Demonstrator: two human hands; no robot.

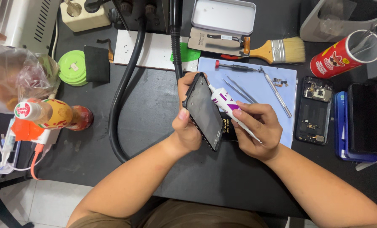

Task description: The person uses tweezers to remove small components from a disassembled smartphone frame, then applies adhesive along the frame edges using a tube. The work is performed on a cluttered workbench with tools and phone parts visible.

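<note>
Holding a dark phone frame tilted on edge above the black mat, the left hand has its fingers closed around the frame's sides, thumb pressed on the near edge. The right hand grips a white and purple glue tube, fingers curled round its body, with the nozzle end touching the frame's upper right edge. To my eye, doing this well calls for a steady frame, a light squeeze, and a nozzle that stays on the rim so the bead runs thin and even and nothing spills inward.

Just behind the hands lies a pale blue sheet bearing tweezers, a thin metal pick, a red-handled screwdriver and a few tiny parts. An opened phone body rests to the right of it, near a stack of dark phones. A paintbrush, a red can and a white tin lid sit further back. A thick black hose curves close by the left wrist and could catch the forearm.
</note>
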